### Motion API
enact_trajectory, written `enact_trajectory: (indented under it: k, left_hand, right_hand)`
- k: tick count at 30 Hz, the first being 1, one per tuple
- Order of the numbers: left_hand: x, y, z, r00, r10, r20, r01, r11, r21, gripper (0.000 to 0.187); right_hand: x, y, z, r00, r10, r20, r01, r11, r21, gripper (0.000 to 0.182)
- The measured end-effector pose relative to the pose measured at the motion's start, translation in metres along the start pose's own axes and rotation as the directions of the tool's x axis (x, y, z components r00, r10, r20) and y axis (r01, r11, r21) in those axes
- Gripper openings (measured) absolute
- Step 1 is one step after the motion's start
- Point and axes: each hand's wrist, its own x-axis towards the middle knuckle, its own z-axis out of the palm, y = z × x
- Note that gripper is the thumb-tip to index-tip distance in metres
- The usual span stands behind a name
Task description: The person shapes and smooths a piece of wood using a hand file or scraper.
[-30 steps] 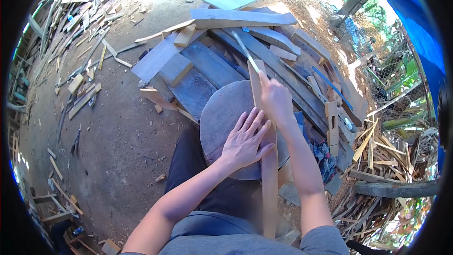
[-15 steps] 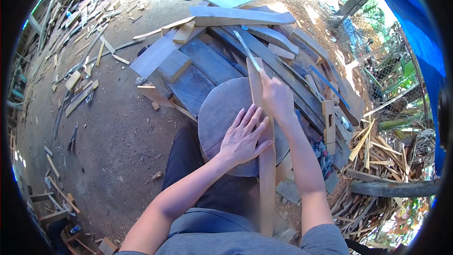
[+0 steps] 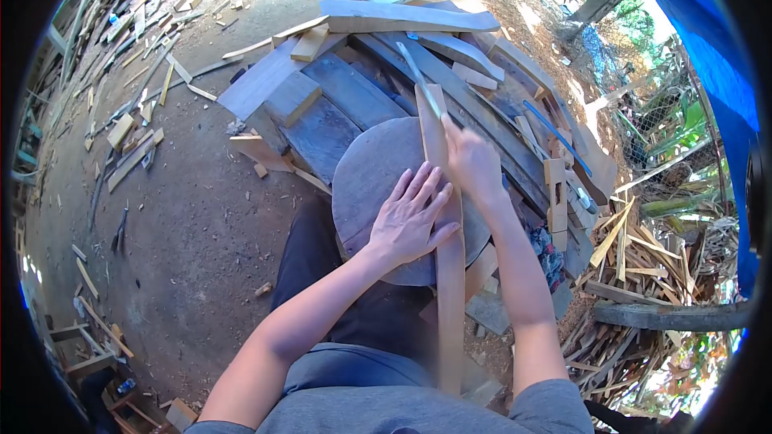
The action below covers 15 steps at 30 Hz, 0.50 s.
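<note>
A long narrow wooden strip (image 3: pixel 451 297) runs from beside my body across a round wooden board (image 3: pixel 362 169). My left hand (image 3: pixel 412 213) lies with its fingers spread over the board, the fingertips and thumb resting against the strip. Closed around the near end of a long thin metal tool (image 3: pixel 420 72) is my right hand (image 3: pixel 474 161), at the strip's right side. The tool points forward and left, crossing the strip's far end. What part of the tool sits inside the fist is hidden.
Beyond the round board lie stacked planks (image 3: pixel 330 120) and a long curved wooden piece (image 3: pixel 410 18). A blue rod (image 3: pixel 557 137) rests at right, above a mortised block (image 3: pixel 556 193). Scrap wood (image 3: pixel 635 249) is heaped at far right, with more offcuts (image 3: pixel 137 157) on the left ground.
The whole view has shifted slightly, so things appear a little higher and to the left. Both hands keep nearly the same places on the strip and tool.
</note>
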Motion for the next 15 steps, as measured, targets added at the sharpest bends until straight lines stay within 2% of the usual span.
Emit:
enact_trajectory:
  k: [3, 5, 6, 8, 9, 11, 15]
  left_hand:
    - [0.001, 0.001, -0.001, 1.0, -0.001, 0.013, 0.001, 1.0, 0.02, 0.069]
    - [0.002, 0.001, -0.001, 1.0, -0.008, 0.011, 0.007, 1.0, 0.03, 0.069]
    - [0.001, 0.002, -0.001, 1.0, -0.006, 0.011, 0.006, 0.999, 0.043, 0.07]
    - [0.001, 0.002, 0.0, 1.0, 0.004, 0.023, -0.004, 0.999, 0.034, 0.07]
    - [0.001, 0.001, -0.001, 1.0, 0.004, 0.027, -0.005, 1.0, 0.031, 0.07]
    - [0.0, 0.001, -0.001, 1.0, 0.001, 0.028, -0.002, 1.0, 0.026, 0.069]
    - [0.001, 0.001, 0.0, 1.0, -0.011, 0.021, 0.01, 0.999, 0.033, 0.07]
  right_hand:
    - [-0.056, -0.011, -0.02, 1.0, -0.016, 0.019, 0.016, 1.0, 0.017, 0.044]
    - [-0.069, -0.015, -0.03, 0.994, 0.023, 0.105, -0.026, 0.999, 0.026, 0.046]
    - [-0.063, -0.014, -0.026, 0.994, 0.028, 0.105, -0.031, 0.999, 0.028, 0.046]
    - [-0.034, -0.005, -0.009, 0.999, 0.033, -0.016, -0.033, 0.999, 0.012, 0.041]
    - [-0.012, 0.0, 0.001, 0.999, 0.033, -0.022, -0.033, 0.999, 0.017, 0.041]
    - [0.024, 0.006, 0.02, 0.992, 0.113, -0.061, -0.11, 0.993, 0.047, 0.038]
    - [0.031, 0.01, 0.022, 0.993, 0.094, -0.077, -0.087, 0.992, 0.088, 0.038]
